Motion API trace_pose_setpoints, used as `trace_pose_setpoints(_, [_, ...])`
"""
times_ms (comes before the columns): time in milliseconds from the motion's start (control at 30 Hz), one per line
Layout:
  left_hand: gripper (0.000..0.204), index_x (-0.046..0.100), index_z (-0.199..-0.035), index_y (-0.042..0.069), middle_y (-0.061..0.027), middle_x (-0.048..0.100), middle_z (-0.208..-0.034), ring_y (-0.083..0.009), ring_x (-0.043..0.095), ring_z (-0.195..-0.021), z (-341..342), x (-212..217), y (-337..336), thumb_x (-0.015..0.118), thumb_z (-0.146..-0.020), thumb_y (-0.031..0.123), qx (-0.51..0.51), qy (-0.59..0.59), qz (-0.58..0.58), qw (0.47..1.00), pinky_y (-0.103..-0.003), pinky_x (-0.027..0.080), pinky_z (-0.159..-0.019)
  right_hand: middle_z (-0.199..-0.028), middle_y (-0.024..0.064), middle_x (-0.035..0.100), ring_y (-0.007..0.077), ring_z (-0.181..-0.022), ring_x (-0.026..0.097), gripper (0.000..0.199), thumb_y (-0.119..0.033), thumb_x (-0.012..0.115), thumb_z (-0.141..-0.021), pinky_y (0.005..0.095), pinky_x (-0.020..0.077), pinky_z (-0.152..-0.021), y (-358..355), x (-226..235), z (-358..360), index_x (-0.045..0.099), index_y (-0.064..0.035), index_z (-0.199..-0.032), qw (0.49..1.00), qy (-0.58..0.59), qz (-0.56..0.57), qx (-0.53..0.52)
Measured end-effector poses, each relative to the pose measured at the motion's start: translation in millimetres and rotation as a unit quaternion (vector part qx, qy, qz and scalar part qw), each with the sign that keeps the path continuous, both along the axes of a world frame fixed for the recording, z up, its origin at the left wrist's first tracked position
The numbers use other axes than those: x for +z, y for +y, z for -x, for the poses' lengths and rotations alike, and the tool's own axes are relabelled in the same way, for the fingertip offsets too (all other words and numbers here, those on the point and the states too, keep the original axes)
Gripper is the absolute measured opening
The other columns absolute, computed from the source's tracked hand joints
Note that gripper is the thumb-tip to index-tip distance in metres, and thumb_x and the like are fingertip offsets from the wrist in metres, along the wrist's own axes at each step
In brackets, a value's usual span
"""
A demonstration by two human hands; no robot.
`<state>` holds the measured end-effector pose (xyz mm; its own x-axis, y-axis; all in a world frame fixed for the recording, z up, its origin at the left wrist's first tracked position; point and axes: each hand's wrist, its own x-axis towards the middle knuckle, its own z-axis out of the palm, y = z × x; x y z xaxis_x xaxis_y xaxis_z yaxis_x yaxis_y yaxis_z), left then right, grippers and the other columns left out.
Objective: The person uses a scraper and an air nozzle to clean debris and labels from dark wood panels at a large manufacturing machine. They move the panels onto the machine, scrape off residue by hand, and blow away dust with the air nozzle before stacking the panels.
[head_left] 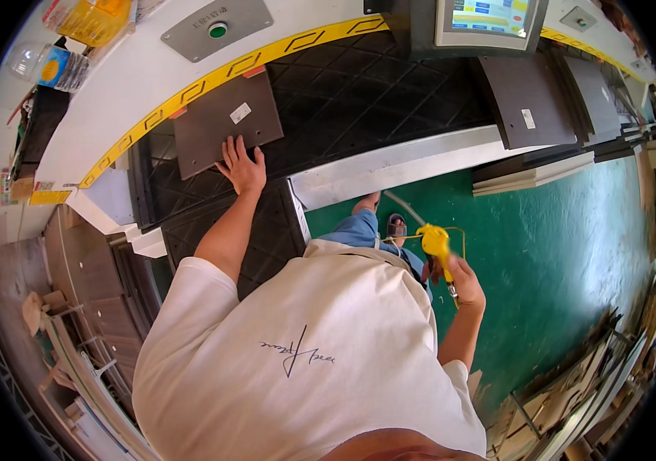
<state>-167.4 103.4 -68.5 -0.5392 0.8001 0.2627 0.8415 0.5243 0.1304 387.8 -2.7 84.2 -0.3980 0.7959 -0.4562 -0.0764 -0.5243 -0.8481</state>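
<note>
My left hand lies with fingers spread on the near edge of a dark grey-brown panel. The panel carries a small white label and rests on the black machine bed, close to its yellow-striped border. Off to the right, over the floor, my right hand is wrapped round the handle of a yellow air blow gun. Its thin nozzle points up and left, toward the bed's front edge. A yellow hose hangs about the gun; part of the grip is hidden by my fingers.
A screen stands at the back, and a green button sits on the machine's white housing. More dark panels are stacked at the right. Bottles stand at the far left. Board offcuts lean at the lower right above the green floor.
</note>
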Motion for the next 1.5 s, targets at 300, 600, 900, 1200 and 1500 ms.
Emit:
trace_pose_setpoints(300, [0.061,0.043,-0.155,0.017,-0.0068,0.032,-0.168,-0.0288,0.023,-0.157,-0.5,-0.3,-1.5,0.053,-0.102,0.045,0.005,0.004,0.005,1.000,-0.069,0.014,-0.122,-0.096,0.0128,0.066,0.0197,-0.080,0.062,0.050,-0.049,0.041,-0.111,0.0315,0.0472,-0.069,0.1,5.8,-36.9,0.058,-0.0033,-0.100,0.987,-0.037,-0.026,-0.152])
trace_pose_setpoints(600, [0.059,0.042,-0.155,0.017,-0.0063,0.030,-0.168,-0.0275,0.021,-0.158,0.8,-4.4,0.5,0.052,-0.103,0.044,0.005,0.003,0.007,1.000,-0.069,0.013,-0.123,-0.098,0.0128,0.069,0.0178,-0.077,0.061,0.053,-0.053,0.043,-0.109,0.0303,0.0454,-0.066,1.1,11.3,-19.5,0.057,-0.0049,-0.093,0.982,-0.050,-0.006,-0.184])
trace_pose_setpoints(900, [0.058,0.044,-0.154,0.017,-0.0076,0.033,-0.167,-0.0282,0.023,-0.157,1.2,-2.6,0.0,0.052,-0.102,0.042,-0.001,0.003,-0.008,1.000,-0.070,0.015,-0.122,-0.090,0.0136,0.069,0.0177,-0.073,0.061,0.049,-0.045,0.037,-0.111,0.0299,0.0464,-0.065,-5.6,5.3,-32.5,0.062,-0.0036,-0.102,0.993,-0.095,-0.056,-0.046])
trace_pose_setpoints(1200, [0.059,0.043,-0.154,0.016,-0.0077,0.033,-0.167,-0.0287,0.023,-0.157,-1.5,0.8,-1.7,0.052,-0.102,0.040,0.003,0.000,0.001,1.000,-0.070,0.014,-0.122,-0.091,0.0076,0.067,0.0130,-0.074,0.056,0.045,-0.047,0.046,-0.110,0.0278,0.0444,-0.067,-12.2,16.1,-26.5,0.061,-0.0054,-0.103,0.994,-0.091,0.026,0.059])
trace_pose_setpoints(1500, [0.059,0.043,-0.154,0.016,-0.0094,0.034,-0.166,-0.0289,0.023,-0.157,-0.3,0.6,-0.6,0.051,-0.101,0.040,0.003,0.007,0.009,1.000,-0.069,0.015,-0.123,-0.096,0.0071,0.068,0.0131,-0.077,0.056,0.045,-0.045,0.046,-0.111,0.0275,0.0456,-0.071,-8.7,4.4,-5.8,0.061,-0.0022,-0.114,0.989,-0.093,0.032,0.107])
